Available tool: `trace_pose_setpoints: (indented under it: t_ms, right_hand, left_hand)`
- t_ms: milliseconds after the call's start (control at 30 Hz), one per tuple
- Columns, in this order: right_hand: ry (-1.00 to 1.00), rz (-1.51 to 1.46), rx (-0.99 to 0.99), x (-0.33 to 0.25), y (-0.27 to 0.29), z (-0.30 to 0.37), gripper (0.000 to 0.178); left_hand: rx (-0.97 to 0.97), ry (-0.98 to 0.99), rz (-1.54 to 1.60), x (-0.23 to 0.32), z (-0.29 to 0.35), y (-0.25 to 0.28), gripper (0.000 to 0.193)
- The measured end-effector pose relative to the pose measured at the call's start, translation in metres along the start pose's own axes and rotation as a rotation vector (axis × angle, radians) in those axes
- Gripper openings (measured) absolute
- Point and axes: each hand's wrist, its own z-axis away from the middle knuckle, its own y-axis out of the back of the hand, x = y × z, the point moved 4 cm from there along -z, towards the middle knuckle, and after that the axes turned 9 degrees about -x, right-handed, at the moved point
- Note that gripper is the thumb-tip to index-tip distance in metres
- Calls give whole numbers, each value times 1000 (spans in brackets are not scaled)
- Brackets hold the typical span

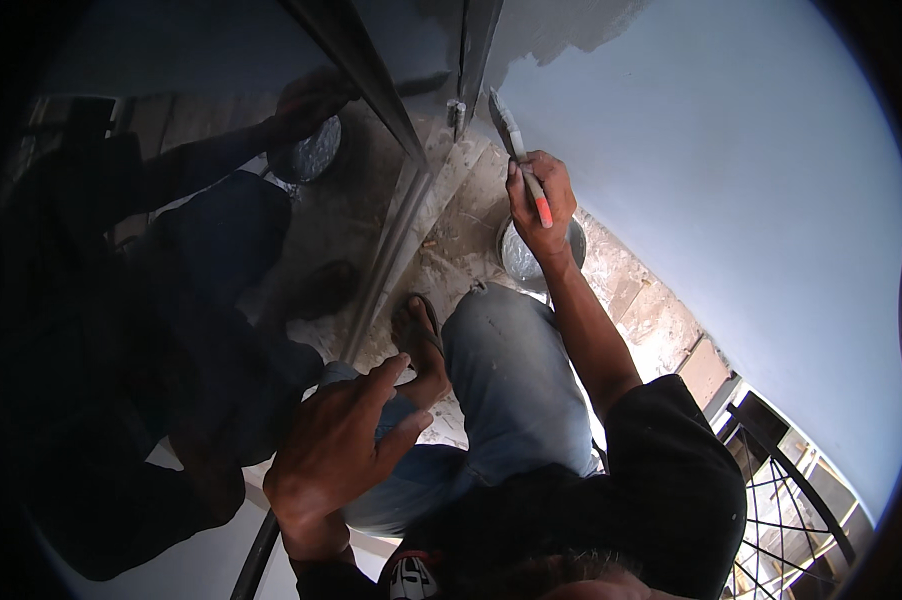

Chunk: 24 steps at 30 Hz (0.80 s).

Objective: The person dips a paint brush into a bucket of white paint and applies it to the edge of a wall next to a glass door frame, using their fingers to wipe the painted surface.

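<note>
My right hand is closed round a paintbrush with a pale handle and an orange-red end. The brush's dark, paint-smeared head points up along the pale blue-grey wall, close to a dark frame post; whether the bristles touch the wall I cannot tell. Below that hand, partly hidden by it, a round bucket holds whitish-grey paint. My left hand holds nothing, fingers apart, raised in front of my bent leg.
A dark glossy panel on the left mirrors me and the bucket. Its dark metal edge runs down beside my foot. Darker grey patches mark the wall's upper part. Paint-spattered floor lies under the bucket; a spoked wheel stands at lower right.
</note>
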Motion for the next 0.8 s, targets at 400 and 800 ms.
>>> trace_pose_setpoints:
  t_ms: [400,800]
  right_hand:
    - [61,29,-25,13,-13,1,28]
    - [27,52,-78,24,-24,12,32]
  left_hand:
    - [-16,32,-25,1,-2,-1,59]
    - [-3,12,-37,1,-3,-2,56]
